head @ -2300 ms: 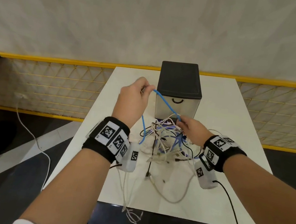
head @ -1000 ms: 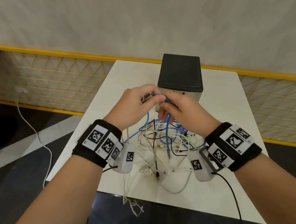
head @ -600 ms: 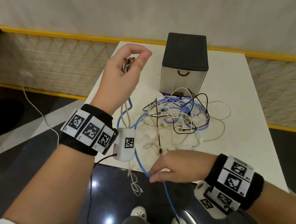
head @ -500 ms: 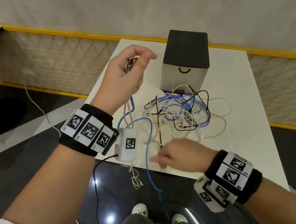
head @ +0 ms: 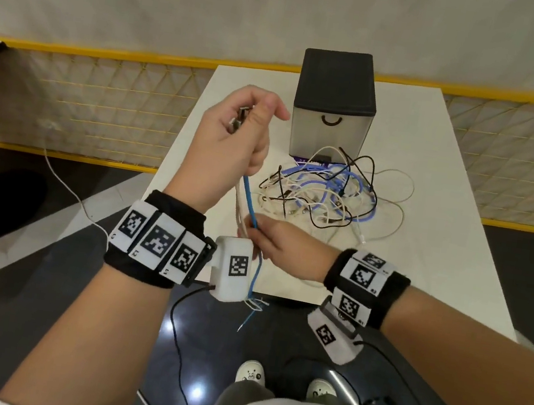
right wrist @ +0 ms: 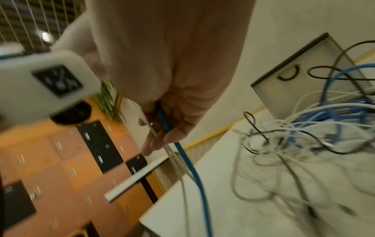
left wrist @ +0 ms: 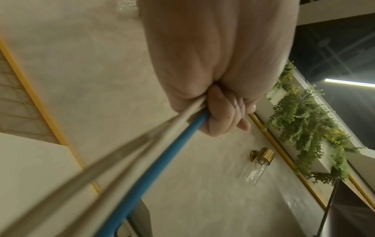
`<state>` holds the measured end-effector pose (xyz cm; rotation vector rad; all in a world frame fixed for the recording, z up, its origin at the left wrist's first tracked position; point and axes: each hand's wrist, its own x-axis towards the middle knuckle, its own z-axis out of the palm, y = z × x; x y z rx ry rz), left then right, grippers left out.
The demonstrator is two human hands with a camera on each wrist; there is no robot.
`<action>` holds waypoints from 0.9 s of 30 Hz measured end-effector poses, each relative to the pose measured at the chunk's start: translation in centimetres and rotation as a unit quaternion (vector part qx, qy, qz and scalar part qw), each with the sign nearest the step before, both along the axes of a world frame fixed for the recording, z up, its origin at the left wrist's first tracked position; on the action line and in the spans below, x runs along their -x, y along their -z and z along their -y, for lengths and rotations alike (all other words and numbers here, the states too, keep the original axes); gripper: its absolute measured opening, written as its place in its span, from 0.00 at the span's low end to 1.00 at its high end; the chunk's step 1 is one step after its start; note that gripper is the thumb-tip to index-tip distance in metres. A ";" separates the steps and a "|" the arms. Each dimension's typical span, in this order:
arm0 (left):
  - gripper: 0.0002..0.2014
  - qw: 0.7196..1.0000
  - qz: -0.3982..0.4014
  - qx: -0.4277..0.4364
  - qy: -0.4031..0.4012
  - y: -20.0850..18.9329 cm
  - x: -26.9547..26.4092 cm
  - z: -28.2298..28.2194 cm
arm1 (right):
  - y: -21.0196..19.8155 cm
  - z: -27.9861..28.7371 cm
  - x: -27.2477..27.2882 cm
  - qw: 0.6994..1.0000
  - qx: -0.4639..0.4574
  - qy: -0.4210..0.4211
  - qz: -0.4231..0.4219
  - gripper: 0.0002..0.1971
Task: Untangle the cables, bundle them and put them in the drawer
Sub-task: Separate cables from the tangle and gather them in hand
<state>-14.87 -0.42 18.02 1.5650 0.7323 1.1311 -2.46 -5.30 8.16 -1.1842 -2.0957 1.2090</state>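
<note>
Since half a second before, the right hand (head: pixel 281 249) had come up closer under the left hand (head: pixel 232 148), and it now held the blue cable (head: pixel 249 199) and the thin white cables (head: pixel 238 212) beside it. Its fingers (right wrist: pixel 172 136) were curled round them, near the front edge of the white surface (head: pixel 477 268). The left hand was up higher, closed tight round the top of the same cables, with the plug ends (head: pixel 239 118) poking out above its thumb. The blue cable ran straight between the two hands, then hung down past the edge, where its end was frayed (head: pixel 251 307). The rest of the cables (head: pixel 325 197) lay in a messy pile on the surface, touching the front of the drawer box (head: pixel 333 108). The drawer was closed.
</note>
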 end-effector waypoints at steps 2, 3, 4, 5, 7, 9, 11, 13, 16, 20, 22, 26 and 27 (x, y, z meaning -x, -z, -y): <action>0.12 1.000 0.005 -0.003 -0.022 0.0 0.5 0.0 | 2.8 0.6 -0.7 0.998 0.035 -0.013 0.058 0.09; 0.12 1.000 0.005 -0.005 -0.028 0.1 0.6 0.0 | 4.0 0.9 -1.1 0.994 0.054 -0.026 0.094 0.11; 0.12 1.000 0.005 -0.009 -0.030 0.1 0.8 0.0 | 5.5 1.2 -1.6 0.988 0.071 -0.042 0.133 0.13; 0.12 0.999 0.004 -0.013 -0.030 0.0 0.9 0.0 | 6.5 1.5 -2.1 0.979 0.088 -0.059 0.175 0.16; 0.12 0.999 -0.008 -0.018 -0.031 0.2 1.2 -0.3 | 7.7 1.9 -3.1 0.959 0.112 -0.083 0.245 0.24; 0.13 0.999 -0.039 -0.013 -0.028 0.7 1.5 -0.8 | 7.7 1.8 -4.1 0.962 0.092 -0.051 0.253 0.23; 0.16 0.997 -0.071 0.006 -0.027 1.7 1.4 -1.1 | 7.3 1.0 -5.1 0.974 0.043 0.003 0.223 0.15; 0.18 0.995 -0.083 0.036 -0.037 2.9 1.1 -1.2 | 7.1 -0.1 -5.9 0.976 0.017 0.041 0.212 0.10; 0.19 0.991 -0.076 0.080 -0.074 4.6 0.5 -1.2 | 7.2 -0.9 -5.5 0.973 -0.002 0.055 0.225 0.10; 0.18 0.987 -0.080 0.101 -0.098 6.2 0.7 -1.4 | 8.8 -1.2 -3.5 0.960 -0.031 0.050 0.275 0.11; 0.19 0.985 -0.083 0.109 -0.100 6.5 1.0 -1.4 | 10.0 -1.8 -2.8 0.944 -0.019 0.063 0.325 0.13; 0.19 0.984 -0.085 0.118 -0.107 6.9 1.4 -1.7 | 11.6 -3.3 -2.3 0.925 0.014 0.106 0.364 0.15; 0.19 0.984 -0.087 0.117 -0.107 7.0 1.5 -1.7 | 11.8 -3.5 -2.3 0.922 0.006 0.105 0.373 0.13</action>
